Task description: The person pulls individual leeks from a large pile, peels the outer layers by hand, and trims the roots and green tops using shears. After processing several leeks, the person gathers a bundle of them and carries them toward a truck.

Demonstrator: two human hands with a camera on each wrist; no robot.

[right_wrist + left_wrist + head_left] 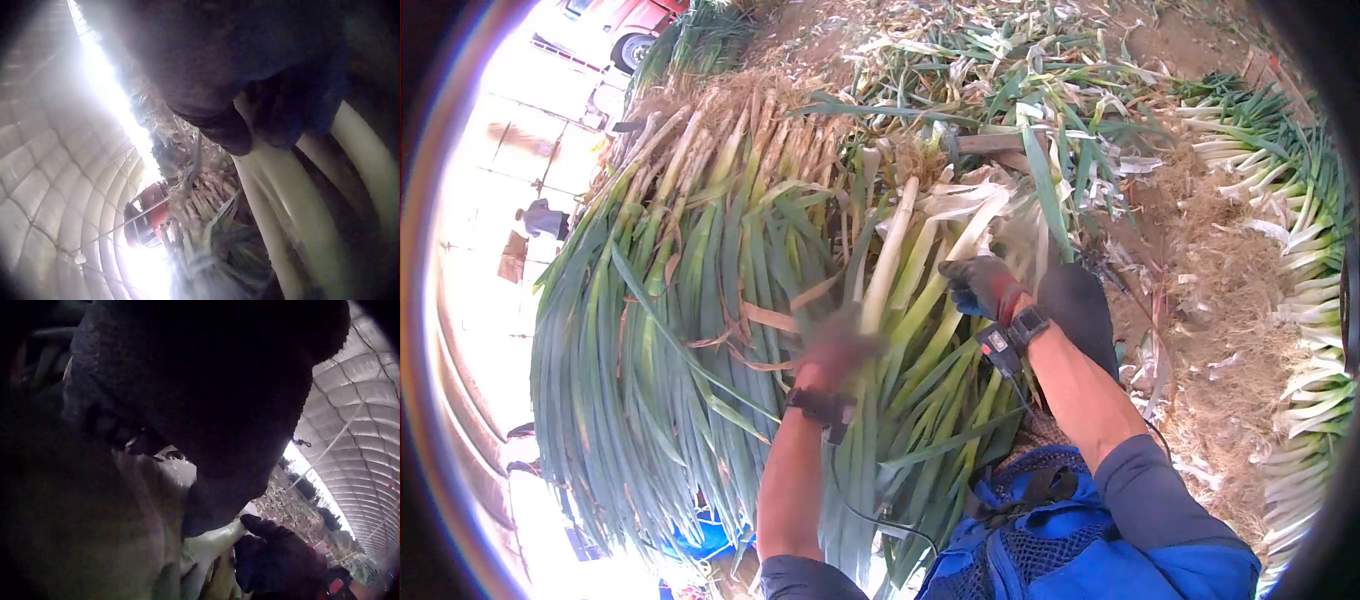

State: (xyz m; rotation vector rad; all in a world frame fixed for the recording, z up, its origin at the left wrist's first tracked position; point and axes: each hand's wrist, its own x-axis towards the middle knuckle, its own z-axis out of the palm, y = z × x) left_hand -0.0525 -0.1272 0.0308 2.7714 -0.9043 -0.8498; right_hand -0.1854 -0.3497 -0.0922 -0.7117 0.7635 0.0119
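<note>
Long leeks with pale shafts and green leaves lie in front of me. My gloved right hand [985,285] has its fingers [281,119] curled at a pale leek [294,200], pinching its shaft in the right wrist view. The same leek [980,222] slants up past that hand in the head view, its upper end among loose white skins [965,200]. My gloved left hand [840,350] is blurred and hovers over the leaves, left of a cleaned leek shaft [890,250]. Dark and close in the left wrist view, it hides most of its fingers beside a pale stalk [215,540].
A big heap of untrimmed leeks [690,300] with roots fills the left. Stripped leaves [1020,80] litter the ground beyond. Cleaned leeks [1310,330] line the right side, past root scraps [1220,290]. A red vehicle [630,30] stands far off at the upper left.
</note>
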